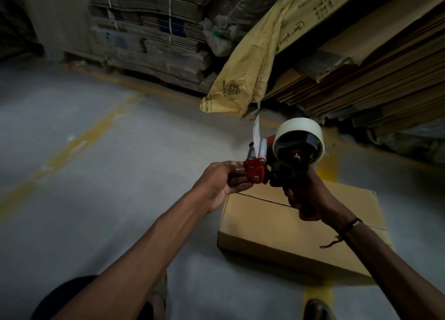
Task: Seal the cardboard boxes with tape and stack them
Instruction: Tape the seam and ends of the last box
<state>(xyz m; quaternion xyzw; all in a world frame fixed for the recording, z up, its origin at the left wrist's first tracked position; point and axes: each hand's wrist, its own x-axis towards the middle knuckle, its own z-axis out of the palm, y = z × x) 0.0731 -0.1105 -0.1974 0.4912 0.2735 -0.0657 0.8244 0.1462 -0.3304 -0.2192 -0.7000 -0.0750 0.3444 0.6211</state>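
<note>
the right hand [310, 197] is wrapped tight round the handle of a red and black tape gun [272, 168], holding it up in the air above the far left corner of a box [284, 233]. the roll [299, 140] of pale tape sits on the gun's hub, turned toward the person, with the dark core showing. the left hand [221, 182] reaches in from the left and its fingers [237, 179] pinch at the red front plate of the gun, where a clear bit of tape seems to lie against them; how firmly they hold it i cannot tell. a loose end of tape [257, 133] stands straight up from the roller at the gun's nose, white and a bit curled.

the box lies flat on the grey floor [96, 199], just below and in front of the right forearm. its top flaps are closed and a dark seam runs across the lid from the far left corner toward the right edge, with no tape on it that i can see. a yellow line [317, 291] on the floor runs under the box's near edge.

a dark band [352, 223] with a frayed string circles the right wrist. behind, flat cardboard sheets [373, 79] are piled at the right, a yellowish sack [245, 74] hangs over them, and strapped bundles [149, 31] of folded cartons are stacked on the left. a shoe toe [317, 310] shows at the bottom edge.
</note>
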